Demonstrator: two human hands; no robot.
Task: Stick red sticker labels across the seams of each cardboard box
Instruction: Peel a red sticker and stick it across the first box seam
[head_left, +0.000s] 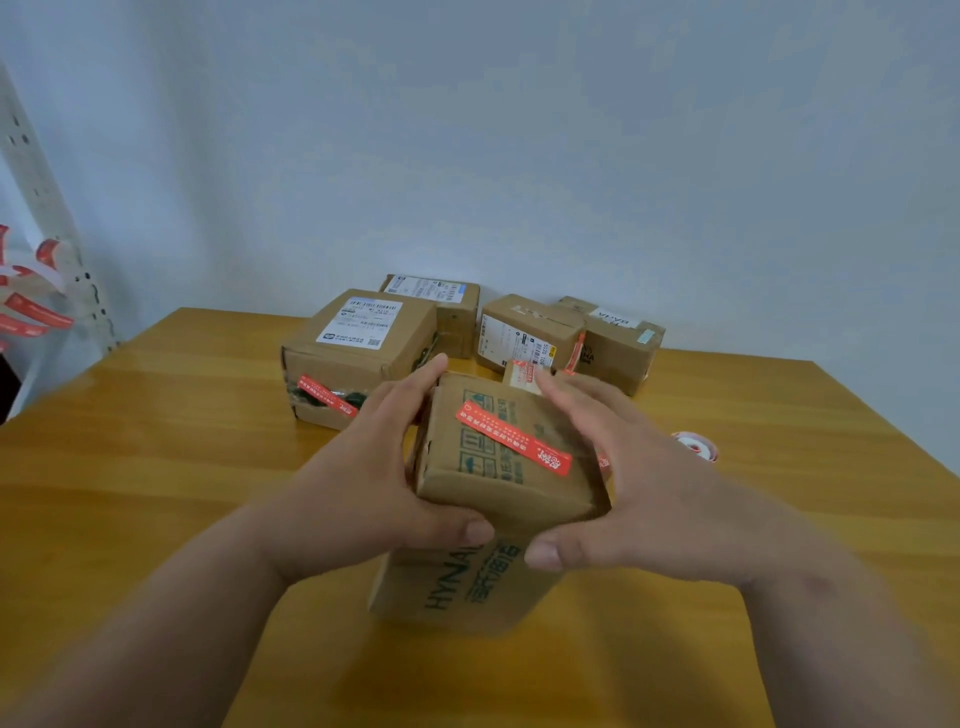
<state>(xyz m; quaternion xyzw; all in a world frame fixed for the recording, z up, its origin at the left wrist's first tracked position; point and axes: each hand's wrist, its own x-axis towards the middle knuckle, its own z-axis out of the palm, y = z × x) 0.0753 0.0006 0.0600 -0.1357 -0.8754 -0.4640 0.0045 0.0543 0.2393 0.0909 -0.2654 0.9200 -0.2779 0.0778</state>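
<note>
Hands clasp the near cardboard box (498, 467) mid-counter: left hand (358, 467) wraps its left edge, right hand (639, 493) its right edge, thumbs pressing the front rim. A red sticker (513, 439) lies slantwise across its top. Four more boxes (358, 353) crowd the counter (156, 467) by the wall; a sticker roll (696, 446) sits right. Bare wood stretches left and near.

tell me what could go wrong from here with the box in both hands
1. The box is held tilted between the left hand and the right hand, mostly by the fingertips, so it could slip onto the table.
2. The right fingers lie close to the red sticker on top and might lift or crease it.
3. Turning it could knock the sticker roll nearby.
</note>
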